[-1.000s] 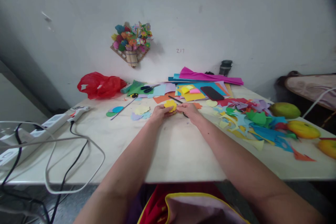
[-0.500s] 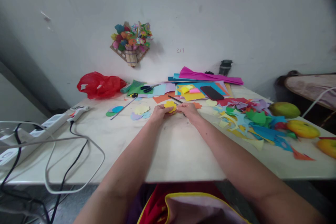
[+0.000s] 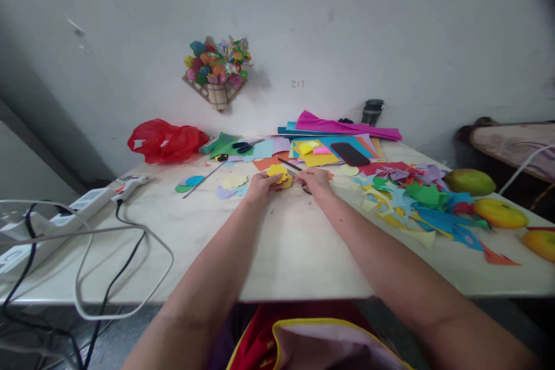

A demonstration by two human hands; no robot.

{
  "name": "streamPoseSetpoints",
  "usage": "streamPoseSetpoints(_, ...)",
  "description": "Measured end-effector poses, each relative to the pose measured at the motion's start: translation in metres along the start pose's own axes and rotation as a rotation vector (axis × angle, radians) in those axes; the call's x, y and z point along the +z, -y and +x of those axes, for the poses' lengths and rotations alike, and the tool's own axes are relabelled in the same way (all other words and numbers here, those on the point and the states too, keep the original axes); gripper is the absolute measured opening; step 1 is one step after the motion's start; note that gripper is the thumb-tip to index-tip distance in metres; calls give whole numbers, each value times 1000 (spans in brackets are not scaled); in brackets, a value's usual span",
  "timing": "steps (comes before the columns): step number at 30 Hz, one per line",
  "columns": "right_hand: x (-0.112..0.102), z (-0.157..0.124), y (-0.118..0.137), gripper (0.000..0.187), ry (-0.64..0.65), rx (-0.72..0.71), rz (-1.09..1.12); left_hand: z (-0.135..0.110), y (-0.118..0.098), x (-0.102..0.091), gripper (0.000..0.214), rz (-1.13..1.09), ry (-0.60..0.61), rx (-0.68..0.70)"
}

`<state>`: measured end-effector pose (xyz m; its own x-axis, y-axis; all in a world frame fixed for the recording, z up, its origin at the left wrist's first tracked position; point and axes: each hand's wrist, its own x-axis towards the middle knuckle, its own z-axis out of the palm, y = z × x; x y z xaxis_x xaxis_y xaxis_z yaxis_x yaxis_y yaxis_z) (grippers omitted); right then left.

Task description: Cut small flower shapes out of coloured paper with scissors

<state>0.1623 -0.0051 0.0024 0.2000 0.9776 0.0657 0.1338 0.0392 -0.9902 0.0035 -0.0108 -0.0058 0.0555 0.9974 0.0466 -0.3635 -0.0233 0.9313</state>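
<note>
At far left, a white plastic power strip (image 3: pixel 87 201) is lying by the desk's left edge, a pale looping cable (image 3: pixel 104 318) hanging over the front edge. The white, smooth desk (image 3: pixel 203 231) is spreading between that cable and the left forearm. Beyond it, a flat, round blue paper disc (image 3: pixel 192 181) is resting. The left hand (image 3: pixel 262 186) is pinching yellow, scalloped paper flowers (image 3: pixel 277 171), its fingers closing on their left side; these are sitting between both hands. The right hand (image 3: pixel 317 182) is curling its fingers around what look like dark-handled scissors (image 3: pixel 306 189); how far the blades are opening, I cannot tell. Bare desk surface is stretching between the forearms to the straight near edge. Farther right, torn multicoloured paper scraps (image 3: pixel 427 196) are crowding the desk, with yellow-green, oval fruits (image 3: pixel 500 213) lying toward its right edge
</note>
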Motion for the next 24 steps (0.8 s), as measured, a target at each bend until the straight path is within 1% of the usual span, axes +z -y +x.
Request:
streamPoseSetpoints(3, -4, -1, 3, 8, 93, -58, -90, 0, -2, -2, 25, 8, -27, -13)
streamPoseSetpoints(5, -6, -3, 5, 12, 163, -121, -259, 0, -4, -3, 21, 15, -51, -19)
streamPoseSetpoints(7, -9, -4, 8, 15, 192, -195, -475, -1, -6, -4, 20, 18, -66, -16)
streamPoseSetpoints(10, -14, -6, 13, 13, 154, -300, -755, -1, -7, -7, 20, 20, -60, -8)
streamPoseSetpoints(12, -18, -6, 15, 26, 110, -344, -912, -1, -8, -9, 22, 21, -53, -8)
streamPoseSetpoints(14, -22, -5, 16, 34, 96, -357, -1071, -2, -8, -9, 22, 11, -54, -17)
streamPoseSetpoints(16, -25, -5, 17, 33, 111, -328, -1208, -2, -8, -9, 22, -12, -52, -26)
streamPoseSetpoints(18, -26, -4, 17, 33, 136, -270, -1285, -3, -8, -8, 21, -32, -38, -30)
streamPoseSetpoints(20, -27, -4, 18, 34, 155, -235, -1307, -3, -8, -8, 21, -39, -26, -31)
streamPoseSetpoints(24, -27, -5, 18, 36, 193, -268, -1320, -2, -6, -9, 22, -36, -24, -42)
